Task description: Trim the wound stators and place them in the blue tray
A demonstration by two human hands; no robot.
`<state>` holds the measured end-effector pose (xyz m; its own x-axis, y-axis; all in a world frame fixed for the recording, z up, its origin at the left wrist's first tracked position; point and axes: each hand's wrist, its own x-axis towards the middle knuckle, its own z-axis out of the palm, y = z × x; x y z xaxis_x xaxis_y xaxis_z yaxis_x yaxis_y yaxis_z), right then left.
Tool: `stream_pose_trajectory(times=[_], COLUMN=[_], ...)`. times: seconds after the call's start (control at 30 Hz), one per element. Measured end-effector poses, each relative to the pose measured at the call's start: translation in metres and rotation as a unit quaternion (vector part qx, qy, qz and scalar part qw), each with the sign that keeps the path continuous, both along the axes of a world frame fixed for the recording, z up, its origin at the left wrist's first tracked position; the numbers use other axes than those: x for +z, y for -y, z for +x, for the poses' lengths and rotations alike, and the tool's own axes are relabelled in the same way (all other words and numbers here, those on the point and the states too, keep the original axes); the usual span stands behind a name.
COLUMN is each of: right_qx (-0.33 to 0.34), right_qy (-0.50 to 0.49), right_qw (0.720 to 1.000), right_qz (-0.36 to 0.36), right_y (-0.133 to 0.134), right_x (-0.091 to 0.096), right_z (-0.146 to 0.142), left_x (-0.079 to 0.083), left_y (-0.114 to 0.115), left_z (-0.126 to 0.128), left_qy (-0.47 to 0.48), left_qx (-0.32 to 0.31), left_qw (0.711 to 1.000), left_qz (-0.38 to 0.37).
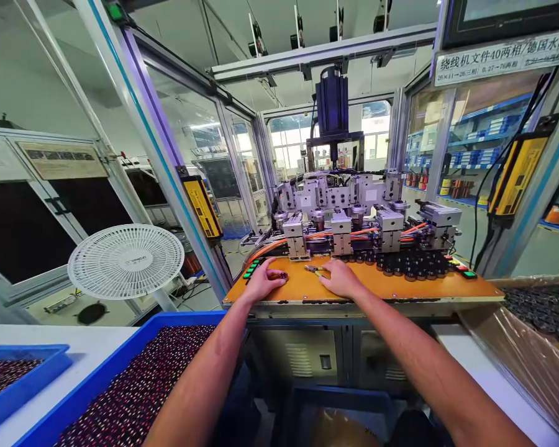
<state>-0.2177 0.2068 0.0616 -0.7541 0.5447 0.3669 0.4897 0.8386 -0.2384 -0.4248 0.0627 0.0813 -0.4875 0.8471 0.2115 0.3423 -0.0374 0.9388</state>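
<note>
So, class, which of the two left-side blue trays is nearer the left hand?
The blue tray partly behind the left forearm; the far-left tray lies farther from the left hand.

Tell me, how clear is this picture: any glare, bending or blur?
Head view throughout: bright glare at the rear windows; leaning, stretched look to the left frame post, likely from a wide lens; deep shadow under the orange worktop; left hand and right hand fairly sharp; distant shelves soft.
</note>
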Motion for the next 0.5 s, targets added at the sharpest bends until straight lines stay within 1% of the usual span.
stream_pose_trajectory(times=[0.07, 0.13, 0.23, 0.3, 0.37, 0.4, 0.47, 0.5], right_qx=[0.005, 0.010, 0.020, 0.028, 0.039, 0.049, 0.086, 0.117], right_qy=[-0.012, -0.026, -0.057, -0.090, -0.131, -0.146, -0.152, -0.141], right_qw=[1.000, 0.999, 0.998, 0.994, 0.988, 0.983, 0.973, 0.966], right_qz=[-0.007, -0.017, -0.037, -0.053, -0.078, -0.097, -0.148, -0.185], right_y=[0.000, 0.000, 0.003, 0.011, 0.029, 0.044, 0.080, 0.101], right_x=[-0.001, 0.000, 0.005, 0.011, 0.016, 0.019, 0.021, 0.021], right_z=[0.001, 0.002, 0.003, 0.004, 0.009, 0.014, 0.032, 0.044], left_x=[-0.002, -0.006, -0.018, -0.027, -0.037, -0.041, -0.048, -0.051], left_y=[0.014, 0.037, 0.080, 0.110, 0.136, 0.147, 0.167, 0.175], left_z=[0.014, 0.036, 0.078, 0.107, 0.133, 0.144, 0.162, 0.168], left_qy=[0.018, 0.041, 0.074, 0.097, 0.128, 0.142, 0.137, 0.113], left_qx=[0.000, -0.001, 0.002, 0.009, 0.014, 0.014, 0.021, 0.028], left_qw=[0.999, 0.996, 0.987, 0.981, 0.971, 0.964, 0.957, 0.957], left_qz=[0.038, 0.081, 0.140, 0.168, 0.203, 0.222, 0.255, 0.265])
